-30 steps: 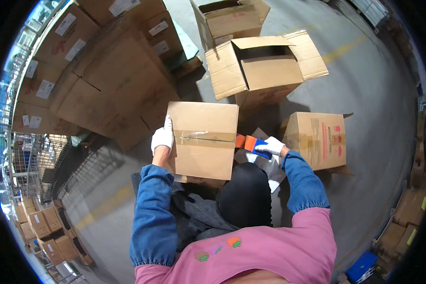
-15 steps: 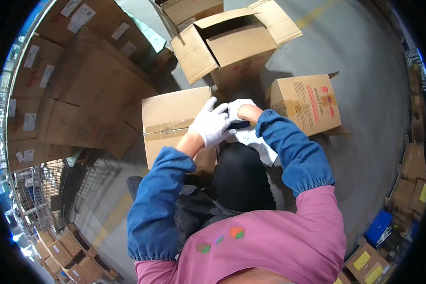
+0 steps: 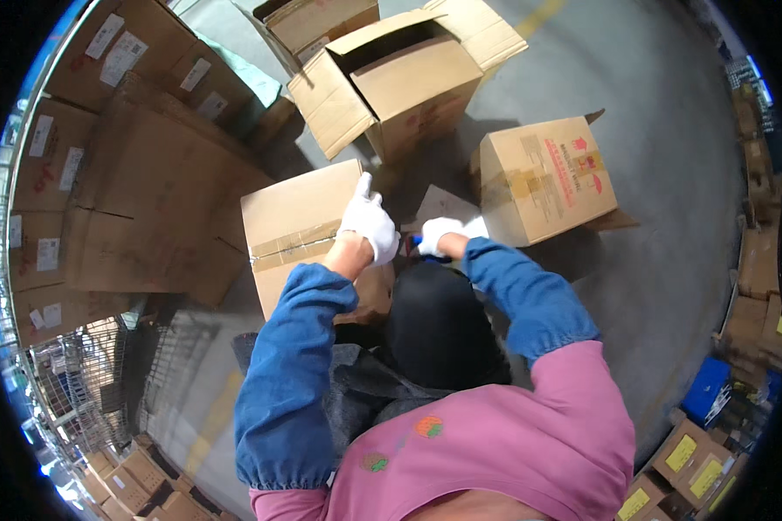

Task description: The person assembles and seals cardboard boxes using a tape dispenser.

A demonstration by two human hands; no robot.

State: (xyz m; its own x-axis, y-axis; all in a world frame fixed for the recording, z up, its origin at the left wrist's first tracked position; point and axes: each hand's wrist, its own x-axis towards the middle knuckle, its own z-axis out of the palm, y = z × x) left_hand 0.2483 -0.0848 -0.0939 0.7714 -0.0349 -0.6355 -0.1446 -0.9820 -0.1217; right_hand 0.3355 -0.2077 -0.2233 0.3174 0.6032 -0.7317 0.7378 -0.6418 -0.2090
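My left hand (image 3: 370, 227), in a white glove, rests on the right edge of a taped cardboard box (image 3: 295, 204). One finger is stretched along that edge; the others are partly hidden. To its right, my right hand (image 3: 440, 237), gloved in white too, is closed round a small blue tool (image 3: 420, 242) whose kind I cannot make out. A white paper (image 3: 476, 227) shows just beyond the right hand. Behind it a greyish flat sheet (image 3: 443, 205) lies between the taped box and a second printed box.
The printed box (image 3: 552, 178) stands on the right with a flap sticking out. Ahead is an open carton (image 3: 417, 82) with spread flaps, another open carton (image 3: 317, 30) behind it. Stacked cartons (image 3: 148, 191) fill the left, above a wire cage (image 3: 78, 378). My dark-covered knee (image 3: 443, 326) is close below my hands.
My hands have moved apart; the right one now shows the blue tool. The white paper that hung below my right hand is now mostly out of sight. The whole view has shifted slightly.
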